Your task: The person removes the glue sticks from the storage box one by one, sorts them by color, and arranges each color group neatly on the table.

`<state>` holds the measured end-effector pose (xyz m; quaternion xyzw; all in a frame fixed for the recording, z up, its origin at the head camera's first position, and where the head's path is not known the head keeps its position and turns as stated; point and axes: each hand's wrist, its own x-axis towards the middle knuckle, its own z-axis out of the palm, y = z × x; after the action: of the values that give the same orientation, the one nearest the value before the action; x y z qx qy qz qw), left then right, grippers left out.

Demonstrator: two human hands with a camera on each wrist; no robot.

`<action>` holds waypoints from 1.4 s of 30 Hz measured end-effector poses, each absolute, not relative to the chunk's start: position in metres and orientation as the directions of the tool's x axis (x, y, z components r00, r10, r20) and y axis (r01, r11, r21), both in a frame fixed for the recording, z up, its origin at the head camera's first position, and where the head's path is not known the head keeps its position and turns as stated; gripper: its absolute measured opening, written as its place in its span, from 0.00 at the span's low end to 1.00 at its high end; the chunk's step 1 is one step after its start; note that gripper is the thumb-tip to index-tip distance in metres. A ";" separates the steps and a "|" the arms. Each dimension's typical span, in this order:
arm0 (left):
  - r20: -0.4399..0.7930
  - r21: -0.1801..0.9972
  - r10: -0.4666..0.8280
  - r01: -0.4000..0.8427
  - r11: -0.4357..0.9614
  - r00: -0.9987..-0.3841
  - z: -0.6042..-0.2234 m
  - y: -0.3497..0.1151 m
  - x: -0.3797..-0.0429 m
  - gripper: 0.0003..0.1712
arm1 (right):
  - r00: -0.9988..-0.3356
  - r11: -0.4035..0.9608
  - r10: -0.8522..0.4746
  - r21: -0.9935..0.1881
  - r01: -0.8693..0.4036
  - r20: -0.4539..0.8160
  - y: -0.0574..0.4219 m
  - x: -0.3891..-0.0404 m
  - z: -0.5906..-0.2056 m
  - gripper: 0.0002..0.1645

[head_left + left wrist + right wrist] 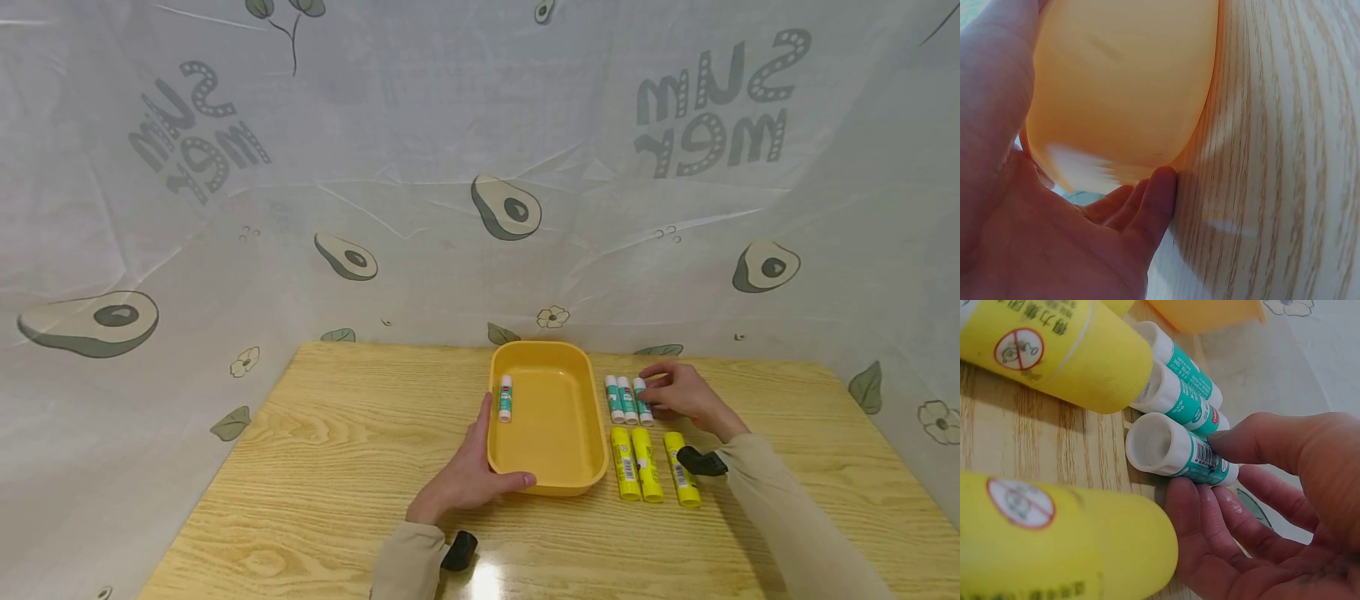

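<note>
At the near left corner of a yellow-orange plastic tray (551, 425), my left hand (471, 473) grips the wall, thumb along the near side and fingers along the left side (1116, 87). Inside the tray, towards its left wall, lies a white-and-green glue stick (506, 398). My right hand (684, 395) pinches another white-and-green glue stick (1200, 453) between thumb and fingers, to the right of the tray. Two more of the same kind (1188, 403) lie close beside it in a row.
Nearer to me lie three larger yellow glue sticks (647, 465), the rightmost (681, 471) set apart under the right wrist. A wood-grain table (337, 433) carries everything. Behind it hangs a pale sheet (420, 300) printed with avocados.
</note>
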<state>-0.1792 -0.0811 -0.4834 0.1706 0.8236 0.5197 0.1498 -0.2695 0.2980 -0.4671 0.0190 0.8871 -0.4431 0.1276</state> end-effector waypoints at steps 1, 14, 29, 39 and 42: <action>-0.069 0.907 0.436 0.126 0.402 -0.897 -0.484 -0.081 -0.179 0.77 | -0.966 0.608 -0.075 -0.779 0.151 -0.246 0.297 -0.269 -0.467 0.32; -0.071 0.900 0.431 0.129 0.416 -0.900 -0.484 -0.081 -0.180 0.77 | -0.962 0.630 -0.063 -0.758 0.168 -0.266 0.294 -0.270 -0.463 0.32; -0.084 0.897 0.421 0.116 0.427 -0.903 -0.486 -0.081 -0.180 0.77 | -0.951 0.595 -0.085 -0.781 0.190 -0.296 0.296 -0.269 -0.461 0.34; -0.084 0.902 0.422 0.111 0.418 -0.902 -0.482 -0.081 -0.180 0.78 | -0.955 0.580 -0.082 -0.793 0.187 -0.286 0.298 -0.266 -0.458 0.34; -0.076 0.901 0.427 0.121 0.416 -0.901 -0.483 -0.081 -0.180 0.77 | -0.961 0.579 -0.085 -0.798 0.166 -0.262 0.299 -0.264 -0.456 0.34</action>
<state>-0.1798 -0.0809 -0.4833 0.1656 0.8283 0.5142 0.1489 -0.2636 0.2994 -0.4557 0.0231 0.8778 -0.4584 0.1373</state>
